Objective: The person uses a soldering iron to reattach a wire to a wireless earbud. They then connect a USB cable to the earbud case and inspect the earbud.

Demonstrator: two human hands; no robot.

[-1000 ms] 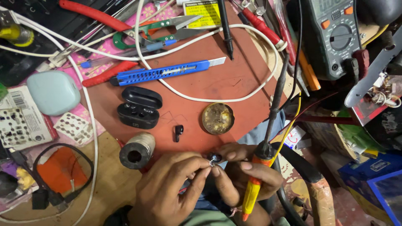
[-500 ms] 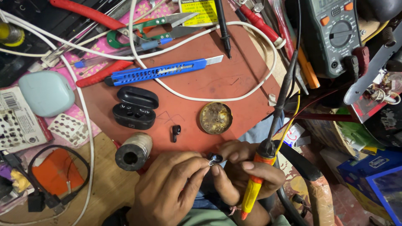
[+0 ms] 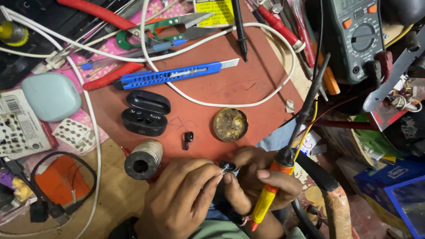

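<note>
Your left hand (image 3: 181, 201) and right hand (image 3: 261, 179) meet just below the near edge of the red-brown work mat (image 3: 248, 88), the landmark for everything here. Between them sits a small dark earbud part (image 3: 227, 166), pinched by the thumb and forefinger of your left hand and touched from the other side by the fingers of your right; both hands are closed on it. Your right hand also clasps a soldering iron (image 3: 270, 194) by its yellow and orange handle, its dark shaft running up and to the right across the mat's right edge. On the mat, near its lower middle, lies a round tin of flux (image 3: 230, 124); left of the tin rests a single black earbud (image 3: 188, 139), and further left an open black earbud case (image 3: 145, 112). A spool of solder wire (image 3: 143, 159) lies at the mat's lower left corner, just beside your left hand. Across the mat's upper half lie a blue utility knife (image 3: 172, 75) and a looping white cable (image 3: 230, 104). Beyond the mat's upper right corner stands a multimeter (image 3: 354, 40), and off its left side a pale blue case (image 3: 51, 96)
</note>
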